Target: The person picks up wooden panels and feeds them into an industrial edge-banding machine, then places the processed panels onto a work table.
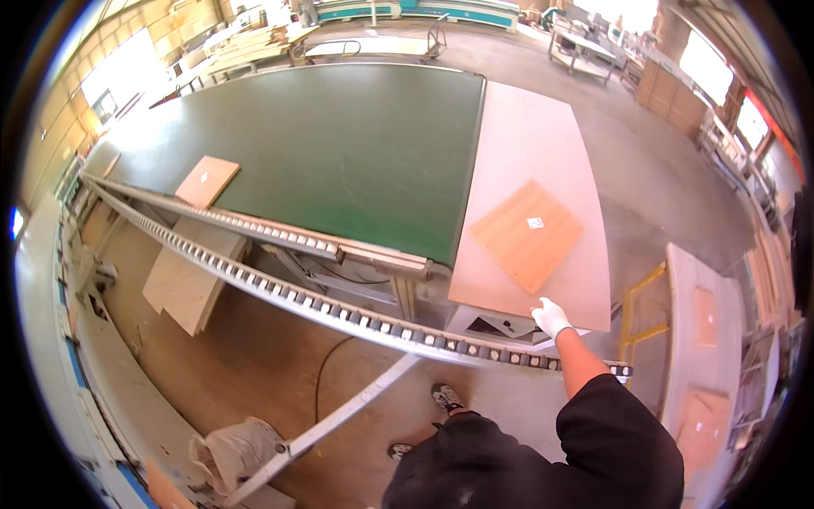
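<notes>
My right hand (551, 316), in a white glove, reaches over the near edge of a pale tabletop (526, 127). Its fingertips are slightly apart, and nothing shows between them. Just beyond them lies a square wood-grain panel (509, 242), set at an angle with one corner toward the hand. A small white label (535, 223) with a dark printed mark is on the panel's upper face. Whether the fingertips touch that corner I cannot tell. My left hand is not in view.
A green conveyor belt (339, 144) adjoins the tabletop, carrying another labelled panel (208, 181) at its left. A roller rail (322, 305) crosses in front of me on a slanted metal brace (339, 424). Boards (191, 280) lean below; a bench (704, 339) with panels stands right.
</notes>
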A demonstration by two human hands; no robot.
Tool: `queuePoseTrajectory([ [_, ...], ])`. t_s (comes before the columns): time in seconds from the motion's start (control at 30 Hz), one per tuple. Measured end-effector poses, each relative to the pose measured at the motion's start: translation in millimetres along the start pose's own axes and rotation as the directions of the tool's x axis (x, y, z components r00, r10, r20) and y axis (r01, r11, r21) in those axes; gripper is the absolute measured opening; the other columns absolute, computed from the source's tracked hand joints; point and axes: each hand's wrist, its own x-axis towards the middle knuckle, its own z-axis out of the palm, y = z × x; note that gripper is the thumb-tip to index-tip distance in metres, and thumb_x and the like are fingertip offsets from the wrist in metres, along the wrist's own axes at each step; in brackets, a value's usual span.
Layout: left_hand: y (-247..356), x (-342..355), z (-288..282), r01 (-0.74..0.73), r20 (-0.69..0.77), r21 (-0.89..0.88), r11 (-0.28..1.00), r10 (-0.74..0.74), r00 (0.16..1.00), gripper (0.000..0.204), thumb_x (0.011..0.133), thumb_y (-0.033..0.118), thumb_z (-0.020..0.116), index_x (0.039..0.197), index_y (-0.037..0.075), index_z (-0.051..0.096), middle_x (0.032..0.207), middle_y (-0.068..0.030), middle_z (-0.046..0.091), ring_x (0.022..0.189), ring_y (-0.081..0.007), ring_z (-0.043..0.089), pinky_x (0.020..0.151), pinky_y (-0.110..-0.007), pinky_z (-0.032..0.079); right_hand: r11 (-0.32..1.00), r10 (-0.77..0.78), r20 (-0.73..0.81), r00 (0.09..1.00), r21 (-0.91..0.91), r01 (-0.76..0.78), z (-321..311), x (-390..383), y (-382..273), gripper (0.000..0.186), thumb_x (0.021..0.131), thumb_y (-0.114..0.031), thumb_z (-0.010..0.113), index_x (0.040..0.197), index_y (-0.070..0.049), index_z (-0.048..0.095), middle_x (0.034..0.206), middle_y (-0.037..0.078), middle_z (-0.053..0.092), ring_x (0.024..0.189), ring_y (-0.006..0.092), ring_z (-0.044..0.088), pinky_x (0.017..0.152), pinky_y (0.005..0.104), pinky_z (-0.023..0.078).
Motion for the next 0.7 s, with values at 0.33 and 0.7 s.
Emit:
queuePoseTrajectory([
  [0.33, 78, 2, -18, -0.122, 0.019, 0.346, 0.93, 0.123, 0.992, 0.048, 0.09, 0.029, 0.057, 0.124, -0.004, 0.054, 0.121, -0.0268, 0.059, 0.113, -0.0433, 0.054, 0.099, -0.049, 0.044, 0.929, 0.1, 0.269, 0.958, -0.371, 0.008, -25, 13, -47, 0.079, 0.085, -0.026, 0.051, 0.152, -0.004, 0.016, 0.107, 0.023, 0.066, 0.098, 0.0374, 0.064, 0.085, 0.0477, 0.049],
  [0.7, 146, 90, 8, -0.108, -0.055, -0.07, 0.992, 0.105, 0.993, 0.035, 0.093, 0.019, 0.049, 0.12, -0.002, 0.058, 0.118, -0.0244, 0.061, 0.112, -0.041, 0.056, 0.1, -0.045, 0.044, 0.538, 0.49, 0.336, 0.804, 0.609, -0.583, 12, 0, 43, 0.047, 0.086, -0.03, 0.049, 0.129, -0.012, 0.054, 0.117, 0.015, 0.066, 0.117, 0.0375, 0.057, 0.103, 0.0487, 0.04],
])
